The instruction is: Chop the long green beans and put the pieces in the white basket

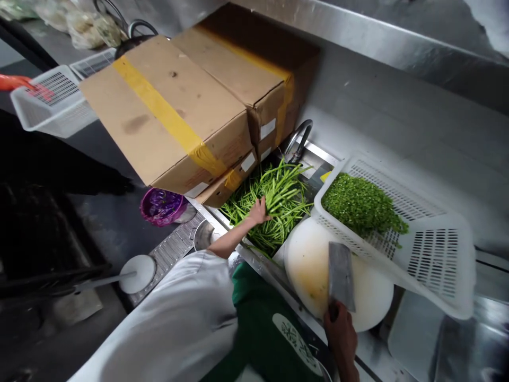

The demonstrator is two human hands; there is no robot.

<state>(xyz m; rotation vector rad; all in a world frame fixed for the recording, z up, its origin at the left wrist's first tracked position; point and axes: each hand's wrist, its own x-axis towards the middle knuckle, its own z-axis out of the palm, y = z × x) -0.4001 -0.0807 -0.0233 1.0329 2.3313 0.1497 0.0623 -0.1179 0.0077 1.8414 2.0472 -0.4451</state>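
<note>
My left hand (pixel 259 211) reaches into the sink and is closed round a bunch of long thin green stalks (pixel 280 183). More loose stalks of the same kind (pixel 274 233) fill the sink under and around it. The handle of a cleaver (pixel 341 276) is in my right hand (pixel 342 329), its broad blade lying over a round white chopping board (pixel 306 254). The board shows yellowish stains and a few green bits. Behind it, a white plastic basket (pixel 421 270) holds a heap of finely chopped greens (pixel 360 204).
Taped cardboard boxes (pixel 170 111) are stacked at the sink's far left, near a curved tap (pixel 300 140). On the floor side stand a purple-lined bucket (pixel 163 206) and a metal pot (pixel 203 233). Another person's red-gloved hand (pixel 24 83) touches a white basket (pixel 59 119).
</note>
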